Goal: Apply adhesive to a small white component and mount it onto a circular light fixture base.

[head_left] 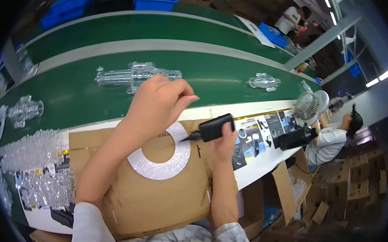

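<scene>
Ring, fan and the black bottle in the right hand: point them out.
Ring (pixel 182 153), head view: right side of its band.
Fan (pixel 308 106), head view: front grille.
Black bottle (pixel 215 128), head view: its body.

On the green worktop, an open stretch is left between the long clear plastic piece and the smaller clear piece. Leftward, passage is blocked by massed clear plastic parts; rightward, by the desk fan. The white ring is overhung by the black nozzle bottle; the nearer cardboard is left free.
</scene>
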Motion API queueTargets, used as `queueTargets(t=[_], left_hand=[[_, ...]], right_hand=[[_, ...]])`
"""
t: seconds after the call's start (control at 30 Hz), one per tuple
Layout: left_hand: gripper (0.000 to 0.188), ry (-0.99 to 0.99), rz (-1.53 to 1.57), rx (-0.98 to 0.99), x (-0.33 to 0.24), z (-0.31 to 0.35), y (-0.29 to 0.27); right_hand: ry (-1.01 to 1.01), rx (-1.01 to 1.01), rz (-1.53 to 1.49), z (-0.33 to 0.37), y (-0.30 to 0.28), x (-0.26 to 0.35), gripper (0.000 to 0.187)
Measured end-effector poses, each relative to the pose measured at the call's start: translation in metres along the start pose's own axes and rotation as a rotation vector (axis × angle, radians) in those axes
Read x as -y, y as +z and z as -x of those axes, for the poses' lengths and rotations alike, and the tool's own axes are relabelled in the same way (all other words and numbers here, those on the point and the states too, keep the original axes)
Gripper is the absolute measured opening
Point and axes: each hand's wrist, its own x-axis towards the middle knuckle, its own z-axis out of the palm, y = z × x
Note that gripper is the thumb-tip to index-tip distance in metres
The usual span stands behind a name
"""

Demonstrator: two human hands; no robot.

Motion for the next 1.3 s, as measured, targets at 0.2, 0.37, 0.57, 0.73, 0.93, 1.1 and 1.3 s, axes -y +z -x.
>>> queueTargets(t=[0.2, 0.37, 0.57, 0.73, 0.93, 1.1, 1.3], left_hand=[[0.019, -0.016, -0.063, 0.001, 0.010, 0.007, 0.003], [0.016, -0.047, -0.054, 0.046, 0.012, 0.012, 0.007], [0.013, -0.062, -0.028, 0.123, 0.017, 0.011, 0.009], [0.015, -0.096, -0.052, 0.184, 0.019, 0.012, 0.010], [0.026, -0.069, -0.067, 0.202, 0.022, 0.014, 0.014], [0.019, -0.070, -0.125, 0.265, 0.021, 0.015, 0.019], [0.020, -0.063, -0.145, 0.256, 0.025, 0.017, 0.017]], right_hand=[[0.152, -0.176, -0.257, -0.001, 0.009, -0.008, 0.036], [-0.020, 0.040, 0.024, 0.003, 0.000, -0.018, 0.028], [-0.138, -0.186, 0.543, 0.011, 0.022, -0.025, 0.029], [-0.196, -0.116, 0.606, 0.013, 0.032, -0.028, 0.021], [-0.203, -0.124, 0.645, 0.014, 0.032, -0.029, 0.020], [-0.252, -0.111, 0.663, 0.012, 0.027, -0.032, 0.022], [-0.263, -0.092, 0.664, 0.010, 0.030, -0.036, 0.023]])
